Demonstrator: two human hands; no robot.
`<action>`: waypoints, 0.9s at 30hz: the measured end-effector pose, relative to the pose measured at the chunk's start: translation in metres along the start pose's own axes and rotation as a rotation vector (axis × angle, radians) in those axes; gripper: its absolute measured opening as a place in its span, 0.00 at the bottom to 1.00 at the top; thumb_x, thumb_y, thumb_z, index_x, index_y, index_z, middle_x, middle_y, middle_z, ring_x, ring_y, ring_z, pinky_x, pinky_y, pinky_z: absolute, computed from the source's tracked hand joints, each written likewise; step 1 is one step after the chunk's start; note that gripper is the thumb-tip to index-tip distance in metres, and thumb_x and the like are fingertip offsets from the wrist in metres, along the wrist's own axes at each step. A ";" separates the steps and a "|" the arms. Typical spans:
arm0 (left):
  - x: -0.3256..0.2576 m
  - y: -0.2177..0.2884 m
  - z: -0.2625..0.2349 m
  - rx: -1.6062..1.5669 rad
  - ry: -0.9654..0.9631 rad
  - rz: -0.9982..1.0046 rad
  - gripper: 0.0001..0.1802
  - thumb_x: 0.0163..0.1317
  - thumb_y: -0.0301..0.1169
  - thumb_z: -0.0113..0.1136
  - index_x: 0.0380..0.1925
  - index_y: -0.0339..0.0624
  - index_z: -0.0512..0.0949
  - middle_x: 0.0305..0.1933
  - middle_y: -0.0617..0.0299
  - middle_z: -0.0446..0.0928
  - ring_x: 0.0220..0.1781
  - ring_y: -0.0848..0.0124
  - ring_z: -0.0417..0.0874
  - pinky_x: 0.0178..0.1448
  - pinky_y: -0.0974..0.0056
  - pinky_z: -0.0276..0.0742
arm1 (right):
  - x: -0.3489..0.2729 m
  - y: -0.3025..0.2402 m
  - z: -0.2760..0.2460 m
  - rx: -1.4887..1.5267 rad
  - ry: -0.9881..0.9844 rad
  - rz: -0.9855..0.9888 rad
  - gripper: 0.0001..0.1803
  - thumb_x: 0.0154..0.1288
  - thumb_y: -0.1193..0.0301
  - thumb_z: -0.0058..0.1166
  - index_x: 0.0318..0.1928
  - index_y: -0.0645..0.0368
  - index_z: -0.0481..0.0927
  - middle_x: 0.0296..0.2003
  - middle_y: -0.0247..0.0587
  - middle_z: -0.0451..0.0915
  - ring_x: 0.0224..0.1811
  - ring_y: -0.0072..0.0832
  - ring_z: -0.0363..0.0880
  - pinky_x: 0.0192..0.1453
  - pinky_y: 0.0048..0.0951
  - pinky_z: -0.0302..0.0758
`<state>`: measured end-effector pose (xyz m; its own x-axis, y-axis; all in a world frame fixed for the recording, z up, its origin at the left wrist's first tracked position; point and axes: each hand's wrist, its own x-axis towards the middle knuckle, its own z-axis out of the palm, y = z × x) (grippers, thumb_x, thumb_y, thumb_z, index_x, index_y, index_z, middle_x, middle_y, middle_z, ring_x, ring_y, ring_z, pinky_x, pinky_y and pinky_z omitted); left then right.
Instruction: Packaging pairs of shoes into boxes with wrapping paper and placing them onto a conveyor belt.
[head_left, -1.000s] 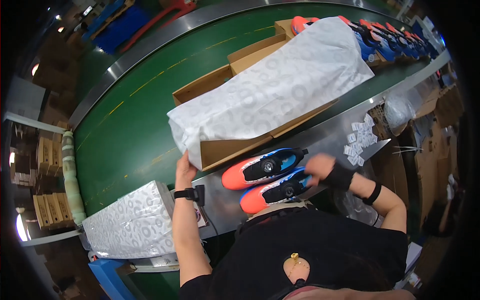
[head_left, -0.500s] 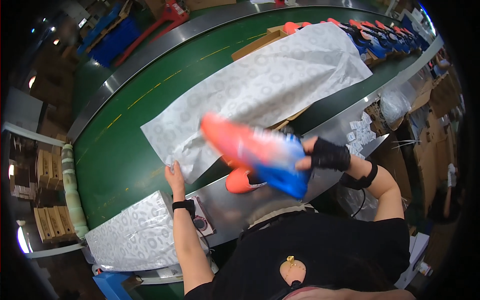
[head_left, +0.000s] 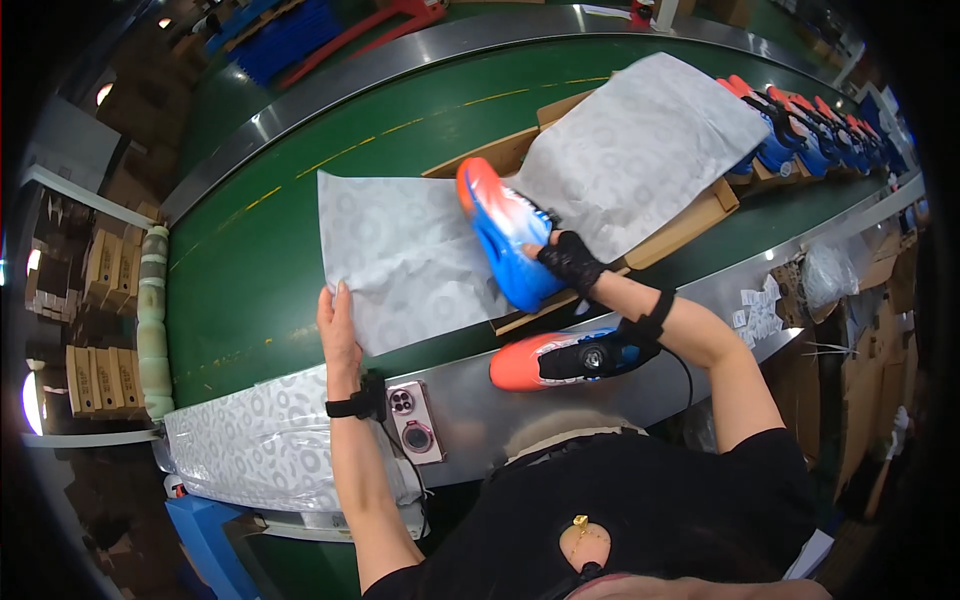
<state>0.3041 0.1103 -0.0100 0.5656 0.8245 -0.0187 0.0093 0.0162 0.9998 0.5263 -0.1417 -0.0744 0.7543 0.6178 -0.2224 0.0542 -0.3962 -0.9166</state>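
My right hand (head_left: 568,259), in a black fingerless glove, grips an orange and blue shoe (head_left: 503,230) and holds it over the tissue-lined cardboard shoebox (head_left: 690,225) on the green belt. My left hand (head_left: 337,322) presses flat on the near left corner of the grey patterned tissue paper (head_left: 420,250), which is spread out across the box and the belt. A second orange and blue shoe (head_left: 550,360) lies on its side on the metal ledge just in front of me.
A green conveyor belt (head_left: 260,200) curves across the view. More boxed blue and orange shoes (head_left: 800,120) sit at the far right. A stack of tissue sheets (head_left: 260,450) lies at the lower left, a pink phone (head_left: 415,420) beside it. Cardboard stacks (head_left: 90,310) stand at the left.
The tissue paper has been pulled flat toward the left. My right hand lifted one shoe off the ledge and carried it over the box. My left hand slid left along the paper's edge.
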 end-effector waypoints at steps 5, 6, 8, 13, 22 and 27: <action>-0.011 0.016 0.097 0.022 -0.506 0.035 0.13 0.61 0.35 0.49 0.40 0.38 0.70 0.37 0.64 0.73 0.37 0.79 0.72 0.37 0.73 0.69 | 0.018 0.019 0.065 -0.174 -0.271 -0.346 0.23 0.51 0.61 0.53 0.45 0.62 0.73 0.38 0.44 0.76 0.42 0.31 0.73 0.49 0.30 0.68; -0.013 0.011 0.119 0.066 -0.619 -0.001 0.13 0.61 0.36 0.49 0.41 0.39 0.70 0.38 0.64 0.74 0.38 0.78 0.73 0.36 0.74 0.68 | 0.026 0.045 0.076 -0.255 -0.306 -0.661 0.24 0.50 0.59 0.53 0.45 0.60 0.73 0.44 0.45 0.74 0.49 0.34 0.71 0.54 0.31 0.65; -0.013 -0.006 0.139 -0.267 -0.528 -0.327 0.15 0.61 0.38 0.49 0.42 0.40 0.71 0.41 0.59 0.75 0.39 0.74 0.76 0.33 0.72 0.69 | -0.026 -0.048 0.048 -0.824 -0.494 -0.223 0.26 0.47 0.57 0.53 0.46 0.59 0.72 0.48 0.47 0.71 0.53 0.36 0.66 0.57 0.36 0.60; -0.002 -0.059 0.135 1.340 -0.739 0.660 0.19 0.48 0.47 0.55 0.36 0.50 0.79 0.53 0.57 0.68 0.61 0.55 0.57 0.55 0.33 0.47 | -0.027 0.016 -0.048 -1.228 0.195 -0.368 0.30 0.47 0.54 0.52 0.51 0.53 0.67 0.50 0.49 0.66 0.55 0.42 0.60 0.53 0.60 0.52; -0.045 -0.035 0.126 0.930 -0.876 0.189 0.17 0.45 0.44 0.62 0.17 0.39 0.77 0.32 0.54 0.76 0.35 0.62 0.77 0.35 0.59 0.68 | -0.148 0.050 -0.132 -0.417 0.799 -0.218 0.07 0.57 0.71 0.47 0.29 0.62 0.72 0.27 0.42 0.73 0.29 0.31 0.72 0.34 0.29 0.69; -0.143 -0.045 0.118 0.668 -0.888 0.722 0.31 0.42 0.52 0.62 0.41 0.41 0.72 0.45 0.53 0.71 0.44 0.59 0.73 0.44 0.59 0.66 | -0.160 0.147 -0.090 0.075 0.060 0.277 0.22 0.59 0.59 0.48 0.48 0.63 0.72 0.38 0.40 0.76 0.41 0.24 0.73 0.49 0.24 0.67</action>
<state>0.3201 -0.0747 -0.0524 0.9563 -0.1221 0.2658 -0.2628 -0.7576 0.5975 0.4729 -0.3598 -0.1439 0.7710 0.4513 -0.4493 -0.2055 -0.4916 -0.8462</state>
